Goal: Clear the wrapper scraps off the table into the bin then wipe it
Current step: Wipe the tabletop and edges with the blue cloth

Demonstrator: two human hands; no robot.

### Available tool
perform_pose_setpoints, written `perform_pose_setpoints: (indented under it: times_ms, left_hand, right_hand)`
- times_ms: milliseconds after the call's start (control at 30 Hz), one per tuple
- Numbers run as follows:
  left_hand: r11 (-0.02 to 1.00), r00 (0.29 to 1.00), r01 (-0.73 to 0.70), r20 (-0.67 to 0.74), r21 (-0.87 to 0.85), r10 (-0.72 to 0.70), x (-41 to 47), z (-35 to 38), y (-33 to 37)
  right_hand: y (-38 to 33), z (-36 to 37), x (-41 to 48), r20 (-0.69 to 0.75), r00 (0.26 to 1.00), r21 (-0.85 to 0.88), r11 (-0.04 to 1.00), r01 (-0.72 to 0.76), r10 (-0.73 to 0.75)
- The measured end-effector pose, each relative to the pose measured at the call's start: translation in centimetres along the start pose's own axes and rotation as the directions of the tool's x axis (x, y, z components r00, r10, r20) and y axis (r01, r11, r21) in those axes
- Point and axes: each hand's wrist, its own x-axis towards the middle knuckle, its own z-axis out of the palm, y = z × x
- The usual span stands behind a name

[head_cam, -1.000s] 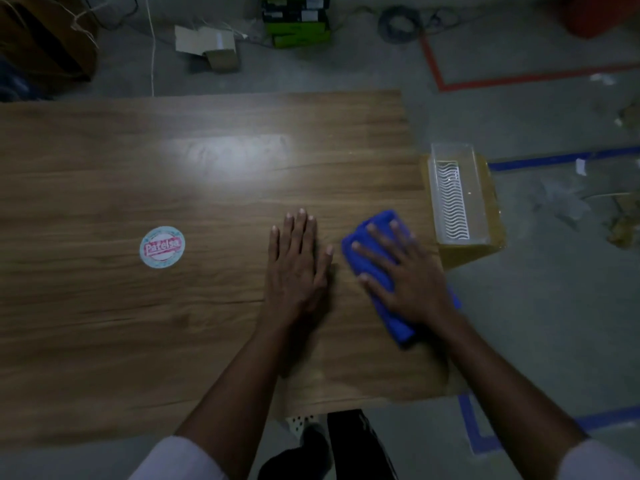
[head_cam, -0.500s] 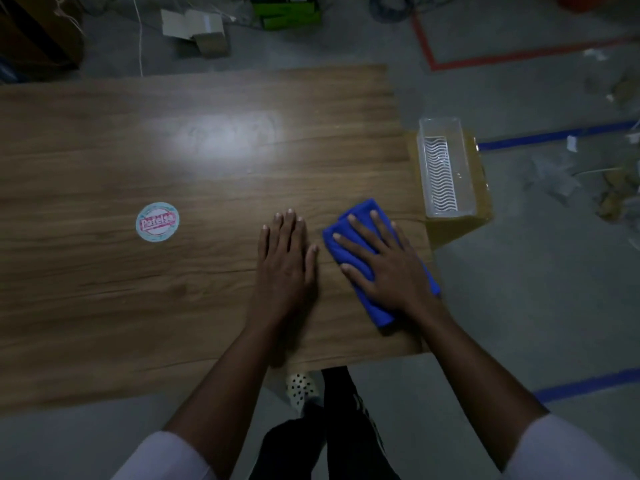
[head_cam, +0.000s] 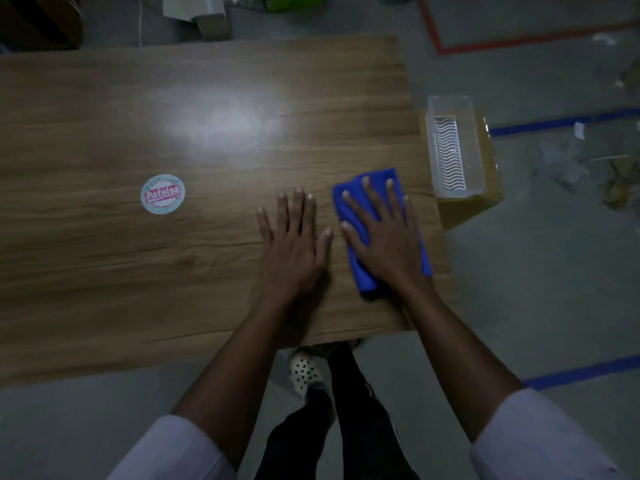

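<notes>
Though a label [head_cam: 162, 194] is seen beyond the flat, empty left hand [head_cam: 294, 251], wiping is judged begun, cloth [head_cam: 378, 175] pressed under the spread right hand [head_cam: 384, 240].

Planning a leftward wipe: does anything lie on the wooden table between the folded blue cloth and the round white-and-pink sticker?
Yes: the left hand lies flat on the wooden table just left of the folded blue cloth, between it and the round white-and-pink sticker. The right hand presses the cloth. Nothing else visible between.

Glossy wood-grain table [head_cam: 104, 271], seemingly soft cloth [head_cam: 360, 268]
</notes>
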Motion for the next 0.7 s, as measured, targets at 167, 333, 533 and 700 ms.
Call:
perform_pose_setpoints:
  times_ms: [167, 333, 533, 700]
  left_hand:
    - [0.999, 0.998, -0.036, -0.05, 0.018, 0.037, -1.9, 0.3, -0.2]
    - [1.0, 0.993, -0.004, -0.118, -0.015, 0.002, -1.6, 0.9, 0.4]
    - [1.0, 0.995, 0.003, -0.1, 0.013, -0.002, -1.8, 1.1, -0.1]
    - [0.999, 0.996, 0.027, -0.088, 0.024, -0.025, -3.7, 1.3, 0.9]
  right_hand:
    - [4.3, -0.3, -1.2, -0.071, 0.962, 0.09, 0.959, 0.27, -0.265]
    - [3.4, 0.4, 3.4, -0.116, 0.93, 0.062, 0.937, -0.343, 0.348]
    - [-1.7, 1.5, -0.4, -0.09, 0.995, -0.025, 0.999, -0.039, 0.037]
    - [3.1, 0.0, -3.9, -0.023, 0.889, 0.041, 0.888, 0.458, -0.458]
